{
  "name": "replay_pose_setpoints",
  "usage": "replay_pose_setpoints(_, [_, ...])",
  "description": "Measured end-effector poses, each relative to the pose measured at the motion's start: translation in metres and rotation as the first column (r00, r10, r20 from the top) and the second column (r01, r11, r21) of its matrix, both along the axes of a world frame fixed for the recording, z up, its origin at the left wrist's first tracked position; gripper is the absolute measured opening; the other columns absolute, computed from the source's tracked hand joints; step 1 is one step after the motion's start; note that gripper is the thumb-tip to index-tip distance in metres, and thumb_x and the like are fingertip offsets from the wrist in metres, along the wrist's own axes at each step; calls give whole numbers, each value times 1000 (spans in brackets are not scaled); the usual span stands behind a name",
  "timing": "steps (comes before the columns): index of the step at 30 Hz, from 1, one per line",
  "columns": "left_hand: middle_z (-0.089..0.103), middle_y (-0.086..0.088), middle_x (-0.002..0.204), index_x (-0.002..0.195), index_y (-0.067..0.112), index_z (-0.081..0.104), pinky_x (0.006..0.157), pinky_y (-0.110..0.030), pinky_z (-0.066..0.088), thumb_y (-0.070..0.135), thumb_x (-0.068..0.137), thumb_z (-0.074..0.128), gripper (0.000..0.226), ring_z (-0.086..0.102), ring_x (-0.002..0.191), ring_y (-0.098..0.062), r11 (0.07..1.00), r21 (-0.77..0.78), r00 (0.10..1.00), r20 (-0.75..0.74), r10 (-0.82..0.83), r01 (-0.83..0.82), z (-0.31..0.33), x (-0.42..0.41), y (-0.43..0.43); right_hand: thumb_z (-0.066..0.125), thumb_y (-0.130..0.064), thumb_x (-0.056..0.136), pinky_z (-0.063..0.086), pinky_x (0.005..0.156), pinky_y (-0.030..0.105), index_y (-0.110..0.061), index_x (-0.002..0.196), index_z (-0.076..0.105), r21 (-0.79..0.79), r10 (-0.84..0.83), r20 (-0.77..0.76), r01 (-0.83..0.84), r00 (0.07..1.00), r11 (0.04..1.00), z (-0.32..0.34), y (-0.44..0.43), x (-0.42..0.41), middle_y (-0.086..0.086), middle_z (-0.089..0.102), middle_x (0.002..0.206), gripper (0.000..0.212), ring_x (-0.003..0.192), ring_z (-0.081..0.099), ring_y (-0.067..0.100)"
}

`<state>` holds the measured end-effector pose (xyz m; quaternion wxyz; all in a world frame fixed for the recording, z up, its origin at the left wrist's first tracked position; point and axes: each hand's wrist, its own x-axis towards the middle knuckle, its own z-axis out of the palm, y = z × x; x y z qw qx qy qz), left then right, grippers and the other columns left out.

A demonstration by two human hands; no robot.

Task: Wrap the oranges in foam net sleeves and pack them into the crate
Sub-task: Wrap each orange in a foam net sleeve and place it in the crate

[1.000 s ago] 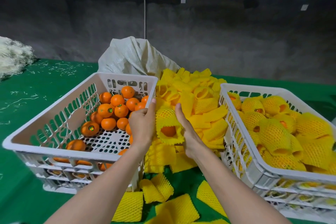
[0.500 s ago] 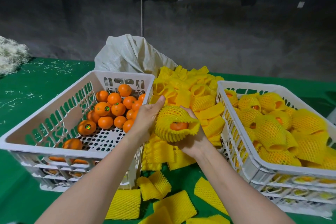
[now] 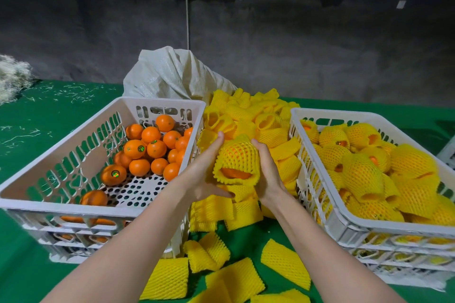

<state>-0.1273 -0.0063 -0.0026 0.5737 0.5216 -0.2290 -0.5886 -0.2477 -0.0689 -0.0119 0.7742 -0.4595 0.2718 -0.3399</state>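
at the far left a heap of pale fibres (image 3: 12, 76) is seen on the green table cover (image 3: 49, 110). beside it the left crate (image 3: 61, 155) is placed, white and perforated, and the bare oranges (image 3: 147, 147) are gathered toward its far right corner (some of them carry a small round sticker). behind this crate a white sack (image 3: 177, 74) is standing, crumpled. between the two crates, over the pile of foam net sleeves (image 3: 268, 120), one sleeved orange (image 3: 237, 157) is held up by both hands. the left hand (image 3: 204, 172) is laid against its left side, with the fingers almost straight along the net and the thumb bent under it. the right hand (image 3: 268, 174) is closed around its right side; its fingertips are mostly hidden behind the sleeve. the fruit is covered nearly fully by the net, and orange peel is visible only through the open end that is turned to the camera. below the hands, several loose sleeves (image 3: 285, 263) are lying flat on the green cover. to the right, many wrapped oranges (image 3: 364, 174) are packed in the right crate (image 3: 349, 115), which is white as well
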Motion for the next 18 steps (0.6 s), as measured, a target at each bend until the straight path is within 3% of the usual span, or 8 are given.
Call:
replay_pose_setpoints(3, [71,-20,102,102,16,70,66,-50,58,53,76,63,46,71,83,-37,998,-11,978,-201,-62,61,2,-11,-1,38,-32,97,51,78,30,-24,91,68,-173,-89,-60,78,994,982,-5,-3,-5,0,70,95,31,92,64,16])
replay_pose_setpoints(5, [73,-16,99,111,14,64,67,-41,58,53,76,60,52,72,85,-31,997,-49,972,-221,-77,68,0,-16,-5,41,-24,97,50,76,27,-23,92,60,-281,-148,-70,123,986,952,-3,-4,-9,-1,65,93,19,91,61,14])
replay_pose_setpoints(6, [73,-14,98,112,16,63,67,-38,58,52,77,59,51,72,85,-29,996,-59,977,-198,-81,71,-1,-17,-6,46,-25,95,49,78,32,-17,92,59,-296,-167,-52,144,985,944,-1,-3,-10,7,64,92,15,91,60,21])
replay_pose_setpoints(9, [72,-12,103,114,18,63,75,-40,57,49,71,66,53,71,92,-28,993,-53,991,-75,-106,103,-4,-20,-5,54,-31,93,46,86,50,3,91,56,-297,-207,-85,174,975,939,3,0,-11,32,57,96,35,95,58,41])
replay_pose_setpoints(13, [66,-12,120,129,20,55,100,-50,45,53,60,71,78,61,111,-32,991,24,985,108,-133,131,-3,-22,-4,50,-28,96,54,75,35,-9,88,66,-296,-202,-156,149,967,943,3,-5,-15,13,70,91,26,87,66,22])
replay_pose_setpoints(16, [64,-8,124,132,20,52,105,-49,42,56,60,68,82,59,115,-28,990,26,967,212,-142,140,-3,-24,-5,49,-31,96,54,60,20,-20,83,67,-259,-179,-185,128,966,957,2,-13,-20,-3,72,80,25,75,68,9])
replay_pose_setpoints(18, [65,-5,122,130,20,53,103,-44,44,56,62,65,78,60,113,-24,989,29,950,274,-148,146,-2,-26,-5,49,-32,96,54,60,20,-16,83,68,-280,-182,-229,114,956,953,6,-13,-23,2,72,82,28,73,68,10])
